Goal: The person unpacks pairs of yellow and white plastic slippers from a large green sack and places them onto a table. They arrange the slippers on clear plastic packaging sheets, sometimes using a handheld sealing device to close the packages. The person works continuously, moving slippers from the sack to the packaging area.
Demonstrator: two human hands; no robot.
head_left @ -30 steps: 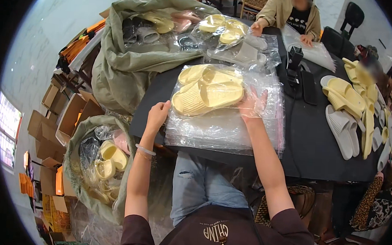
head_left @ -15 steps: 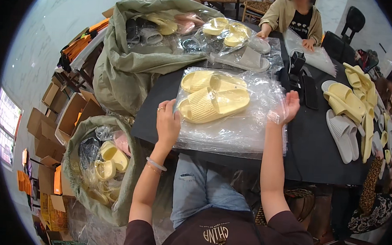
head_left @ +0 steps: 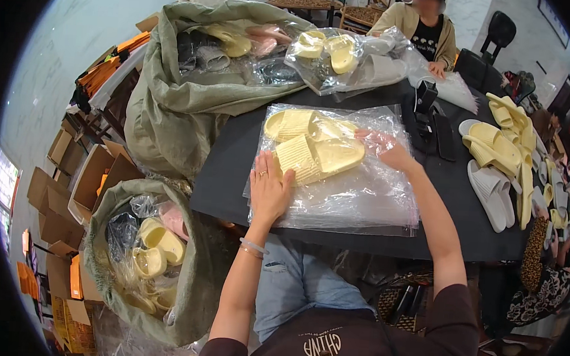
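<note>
A pair of pale yellow slippers (head_left: 312,147) lies inside a clear plastic bag (head_left: 355,194) on the black table (head_left: 227,168). My left hand (head_left: 269,189) presses flat on the bag's left side, fingers spread, right by the nearer slipper's heel. My right hand (head_left: 384,146) rests on the bag to the right of the slippers, fingers on the plastic film. The bag lies flat, its near part without anything in it.
A big grey-green sack (head_left: 172,107) of bagged slippers lies at the table's far left. A second sack (head_left: 158,261) of slippers stands on the floor at my left. Loose yellow and white slippers (head_left: 502,157) line the right. A person (head_left: 425,30) sits opposite. Cardboard boxes (head_left: 91,181) stand left.
The bagged slippers have shifted left and a little nearer. Both my hands moved from lifting the bag's sides down onto its top, flattening the plastic.
</note>
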